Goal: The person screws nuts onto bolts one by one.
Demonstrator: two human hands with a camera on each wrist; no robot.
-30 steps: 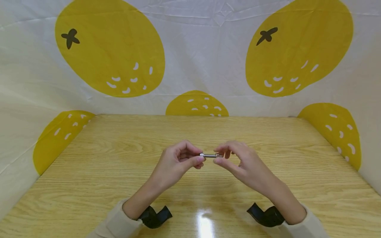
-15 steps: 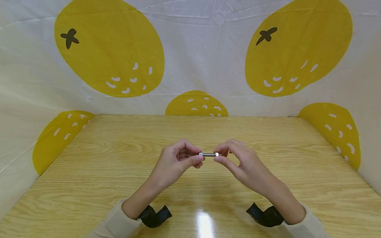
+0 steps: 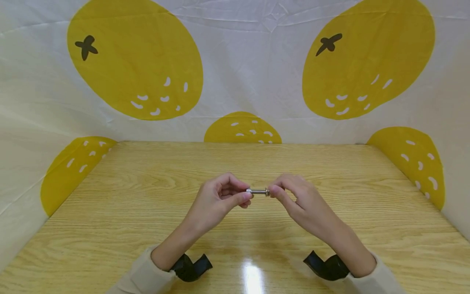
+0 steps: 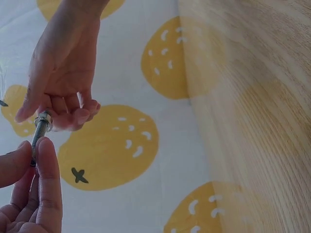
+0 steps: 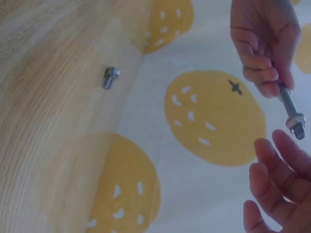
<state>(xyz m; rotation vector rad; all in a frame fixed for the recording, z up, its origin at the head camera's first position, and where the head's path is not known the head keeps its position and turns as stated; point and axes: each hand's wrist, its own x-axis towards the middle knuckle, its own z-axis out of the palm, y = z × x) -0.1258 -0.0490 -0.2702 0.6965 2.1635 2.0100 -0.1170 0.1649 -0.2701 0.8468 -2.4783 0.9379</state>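
My left hand (image 3: 214, 200) pinches one end of a slim metal bolt (image 3: 258, 191) between thumb and fingers, holding it sideways above the table. Near the bolt's other end sits a hex nut (image 5: 295, 120), with a short threaded tip beyond it in the right wrist view. My right hand (image 3: 302, 200) is beside that end, its thumb covering the tip in the head view. In the right wrist view its loosely bent fingers (image 5: 279, 179) stand apart from the nut. The left wrist view shows the bolt's thread (image 4: 39, 132), with the right thumb off to one side.
In the right wrist view a small bolt-like metal piece (image 5: 110, 77) appears on the wooden table (image 3: 165, 163); I cannot make it out in the head view. A white cloth with yellow fruit (image 3: 136, 61) hangs behind and at both sides. Black straps (image 3: 191, 267) are at the wrists.
My right thumb has moved up and across, from below the nut to over the bolt's tip. The left hand and bolt have hardly moved.
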